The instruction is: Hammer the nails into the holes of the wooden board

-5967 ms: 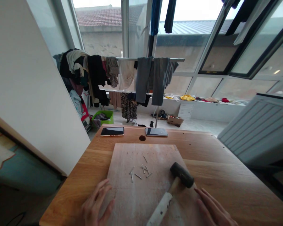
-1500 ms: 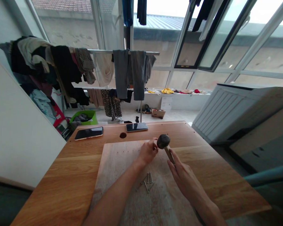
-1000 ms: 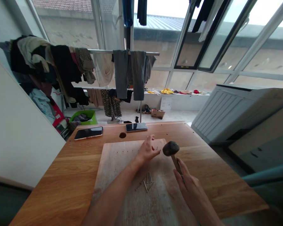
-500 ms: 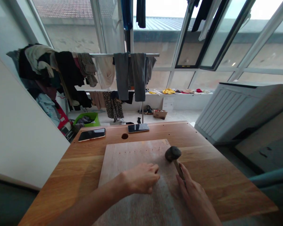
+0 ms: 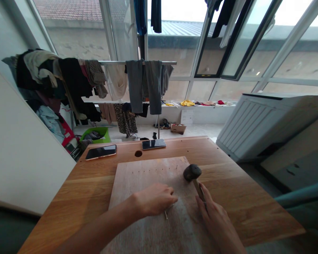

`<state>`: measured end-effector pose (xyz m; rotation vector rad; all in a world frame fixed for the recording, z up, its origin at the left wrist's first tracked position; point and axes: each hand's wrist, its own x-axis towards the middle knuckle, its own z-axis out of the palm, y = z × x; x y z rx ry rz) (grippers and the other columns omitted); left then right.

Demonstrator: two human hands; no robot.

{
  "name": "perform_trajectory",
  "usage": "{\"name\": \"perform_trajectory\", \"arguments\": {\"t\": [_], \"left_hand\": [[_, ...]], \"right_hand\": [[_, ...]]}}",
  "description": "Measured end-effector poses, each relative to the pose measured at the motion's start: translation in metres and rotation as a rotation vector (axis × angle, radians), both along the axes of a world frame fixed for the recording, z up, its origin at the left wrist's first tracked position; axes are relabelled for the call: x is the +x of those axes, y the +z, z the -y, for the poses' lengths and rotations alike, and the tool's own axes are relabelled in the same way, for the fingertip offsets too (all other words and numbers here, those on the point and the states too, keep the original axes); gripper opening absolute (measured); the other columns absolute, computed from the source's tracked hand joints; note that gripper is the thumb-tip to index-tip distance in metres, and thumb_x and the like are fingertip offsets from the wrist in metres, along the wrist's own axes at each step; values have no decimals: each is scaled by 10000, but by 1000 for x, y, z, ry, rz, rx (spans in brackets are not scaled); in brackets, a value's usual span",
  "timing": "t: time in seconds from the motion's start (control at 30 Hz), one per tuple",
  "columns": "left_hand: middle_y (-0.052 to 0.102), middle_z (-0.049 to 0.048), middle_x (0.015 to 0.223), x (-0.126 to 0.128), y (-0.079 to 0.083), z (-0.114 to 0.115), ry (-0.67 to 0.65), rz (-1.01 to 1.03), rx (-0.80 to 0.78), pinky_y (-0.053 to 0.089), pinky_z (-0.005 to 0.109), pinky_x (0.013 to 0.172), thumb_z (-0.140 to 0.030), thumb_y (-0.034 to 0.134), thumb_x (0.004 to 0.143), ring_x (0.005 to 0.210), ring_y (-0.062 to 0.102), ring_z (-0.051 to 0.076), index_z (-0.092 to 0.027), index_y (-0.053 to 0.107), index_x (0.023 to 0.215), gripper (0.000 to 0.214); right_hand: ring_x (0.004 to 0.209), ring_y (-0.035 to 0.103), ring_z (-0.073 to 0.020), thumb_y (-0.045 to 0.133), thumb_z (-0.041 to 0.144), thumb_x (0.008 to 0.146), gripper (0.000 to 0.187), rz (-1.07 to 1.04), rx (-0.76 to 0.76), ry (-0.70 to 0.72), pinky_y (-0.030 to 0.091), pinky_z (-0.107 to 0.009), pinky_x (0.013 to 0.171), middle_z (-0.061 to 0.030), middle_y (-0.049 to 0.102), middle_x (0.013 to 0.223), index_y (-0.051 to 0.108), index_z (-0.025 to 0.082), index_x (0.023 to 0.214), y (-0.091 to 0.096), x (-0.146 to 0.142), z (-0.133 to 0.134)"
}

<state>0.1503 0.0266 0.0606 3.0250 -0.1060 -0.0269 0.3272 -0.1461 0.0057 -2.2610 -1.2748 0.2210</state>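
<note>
As seen from the head camera, grasping a hammer (image 5: pixel 192 173) in the right hand (image 5: pixel 217 215), fingers wrapped around the handle, over the right side of a board (image 5: pixel 137 183). Looks dark, dull and rounded at the head; shows a short stretch of pale wood before disappearing into the grip. Cannot tell whether touching the board or just clear of it. Curls the left hand (image 5: pixel 159 199) downward over the middle of the board, fingertips hidden; cannot tell whether pinching anything. Can see a silvery nail (image 5: pixel 166 215) poking out from under that hand, and an upright nail (image 5: pixel 177 167) near the far right corner, beside a row of small dark dots (image 5: pixel 156 170). Find the board pale reddish-brown, scuffed with whitish patches, flat on a wooden table (image 5: pixel 228 187). Beyond the table, can see a green basket (image 5: pixel 105 133) on the floor holding greyish cloth (image 5: pixel 92 135), and a cardboard box (image 5: pixel 178 129), contents too small to name.
</note>
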Motion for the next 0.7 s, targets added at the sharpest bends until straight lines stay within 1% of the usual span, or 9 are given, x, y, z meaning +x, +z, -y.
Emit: {"name": "perform_trajectory", "arguments": {"t": [0.1,0.17,0.23,0.3,0.37,0.47,0.57,0.63,0.7], "left_hand": [[662,49,800,0,-3,0,31,-10,4,449,285,647,-91,535,854,728,608,184,-181,623,851,126],[669,59,790,2,-3,2,38,-14,24,458,296,660,-100,551,847,725,609,191,-174,633,831,112],[673,70,785,3,2,3,38,-20,39,461,303,657,-112,575,831,722,610,198,-165,642,812,87],[672,72,790,4,9,2,47,-29,8,454,296,628,-128,600,809,703,604,196,-158,646,799,56],[666,62,825,5,17,-4,77,-18,-90,443,277,614,-112,604,791,701,595,179,-161,646,809,66],[641,33,865,9,21,-20,127,47,-338,439,236,641,-60,613,757,721,579,138,-163,642,835,133],[620,-1,799,12,11,-35,134,16,-570,428,200,610,-11,621,700,686,564,110,-154,644,818,186],[628,-13,751,12,2,-39,137,-47,-676,420,184,576,13,604,686,662,573,106,-150,660,823,220],[656,-11,735,12,-4,-39,150,-78,-750,424,179,566,13,596,702,656,600,110,-150,685,881,258]], "right_hand": [[1126,664,-286,249,450,983,588,-34,-34,-6,532,-430,908,-164,602,1359,376,134,1463,-1,1,0],[1153,649,-282,268,454,977,590,-24,-22,7,524,-420,930,-158,592,1373,370,139,1465,-4,4,0],[1155,649,-276,293,452,971,583,-9,-11,17,533,-395,919,-155,604,1360,375,149,1463,-7,6,0],[1131,663,-277,290,452,972,583,-16,-16,5,540,-388,907,-162,636,1318,380,145,1459,-8,7,0],[1096,681,-283,267,458,978,585,-30,-31,-18,543,-400,895,-163,663,1279,378,143,1459,-6,5,-1],[1127,664,-283,266,472,979,589,-37,-23,-16,534,-409,919,-156,647,1305,373,153,1462,-3,2,-2],[1170,637,-288,256,475,979,603,-36,-21,-2,522,-428,943,-170,603,1357,358,137,1468,-3,2,-1],[1157,645,-295,255,477,980,597,-31,-37,0,525,-441,935,-166,615,1345,353,153,1472,-6,4,0],[1171,637,-291,265,470,978,589,-24,-19,10,519,-437,948,-156,600,1366,341,169,1479,-8,5,0]]}}
